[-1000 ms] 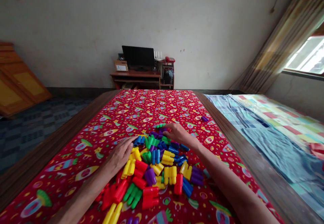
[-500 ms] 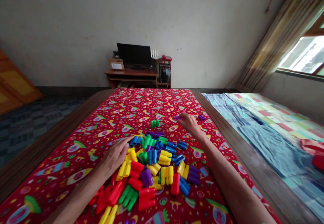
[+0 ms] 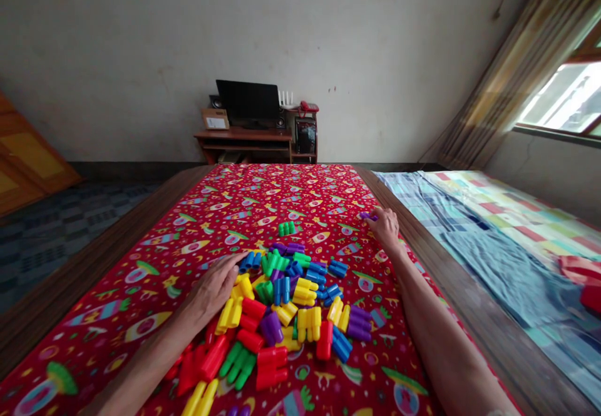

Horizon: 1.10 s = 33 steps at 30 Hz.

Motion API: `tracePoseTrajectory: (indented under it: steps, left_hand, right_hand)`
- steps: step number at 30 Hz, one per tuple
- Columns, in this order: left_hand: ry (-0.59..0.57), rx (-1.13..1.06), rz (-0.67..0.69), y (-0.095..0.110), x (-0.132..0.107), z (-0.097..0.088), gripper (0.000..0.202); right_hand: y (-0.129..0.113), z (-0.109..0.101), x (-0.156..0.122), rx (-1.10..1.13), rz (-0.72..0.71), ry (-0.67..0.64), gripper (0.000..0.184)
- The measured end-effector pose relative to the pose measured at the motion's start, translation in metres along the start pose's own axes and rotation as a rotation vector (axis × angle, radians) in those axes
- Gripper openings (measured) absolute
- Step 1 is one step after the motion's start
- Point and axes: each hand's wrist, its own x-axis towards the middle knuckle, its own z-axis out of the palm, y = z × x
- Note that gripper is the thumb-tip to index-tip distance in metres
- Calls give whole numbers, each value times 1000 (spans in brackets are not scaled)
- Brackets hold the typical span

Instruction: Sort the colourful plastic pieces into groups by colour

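A heap of plastic building blocks in yellow, red, blue, green and purple lies on a red patterned cloth. My left hand rests flat on the left side of the heap, fingers stretched over yellow and blue pieces. My right hand is stretched to the cloth's right edge, its fingers closed around a small purple block. A single green block lies apart, beyond the heap.
The cloth covers a long wooden table. A bed with a checked sheet runs along the right. A desk with a monitor stands at the far wall; a curtained window is upper right.
My right hand left the top of the heap and travelled right and away to the cloth's edge, closing on a purple block. The green block now lies apart. My left hand stayed.
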Motion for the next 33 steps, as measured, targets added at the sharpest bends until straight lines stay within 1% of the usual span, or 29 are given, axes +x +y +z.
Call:
tracePoseTrajectory:
  steps: [2, 4, 6, 9, 11, 14, 15, 16, 17, 18, 20, 23, 24, 26, 28, 29, 31, 32, 33]
  left_hand:
    - [3, -2, 2, -1, 0, 1, 50]
    - [7, -1, 0, -2, 0, 3, 51]
    - [8, 2, -3, -3, -1, 4, 51]
    - [-2, 8, -13, -1, -2, 2, 50]
    - [-16, 16, -22, 2, -2, 0, 49]
    - [-33, 27, -27, 6, -2, -4, 50]
    - [-37, 29, -23, 7, -2, -5, 50]
    - [-43, 30, -18, 8, -2, -6, 50]
    - [-50, 31, -12, 9, -1, -7, 50]
    - [-54, 31, -8, 9, -1, -7, 49]
    - [-54, 30, -1, 10, -1, -7, 49]
    - [-44, 21, 4, 10, 0, -5, 47]
    - [-40, 16, 3, 10, 0, -5, 47]
    - [-31, 6, -2, 10, 1, -3, 48]
    - [-25, -6, -7, 11, 1, -2, 49]
    - [-24, -12, -7, 11, 1, -2, 49]
    - [-24, -24, -1, 11, 0, -1, 50]
    - [-19, -29, 2, 10, 0, 0, 50]
    - [-12, -34, 3, 9, -1, 1, 50]
  right_hand:
    - [-1, -3, 2, 69, -3, 53, 26]
    - [-8, -6, 4, 171, -38, 79, 30]
    - [-24, -8, 3, 304, -118, 34, 29]
    - [-65, -4, -6, 496, -306, -147, 22]
    - [-100, 1, -16, 560, -483, -277, 21]
    - [-147, 12, -29, 502, -784, -445, 27]
    - [-159, 15, -32, 446, -848, -502, 30]
    - [-167, 18, -34, 382, -876, -555, 32]
    - [-173, 20, -36, 319, -869, -595, 31]
    - [-174, 21, -36, 267, -843, -613, 29]
    - [-167, 20, -37, 217, -778, -573, 23]
    - [-139, 11, -34, 239, -724, -475, 17]
    - [-128, 8, -32, 249, -713, -474, 17]
    - [-109, 2, -30, 251, -691, -512, 18]
    - [-98, -3, -32, 228, -666, -527, 17]
    - [-97, -4, -35, 214, -656, -493, 17]
    - [-103, -5, -44, 207, -663, -379, 21]
    - [-110, -4, -49, 219, -692, -343, 23]
    - [-118, -4, -55, 234, -735, -347, 23]
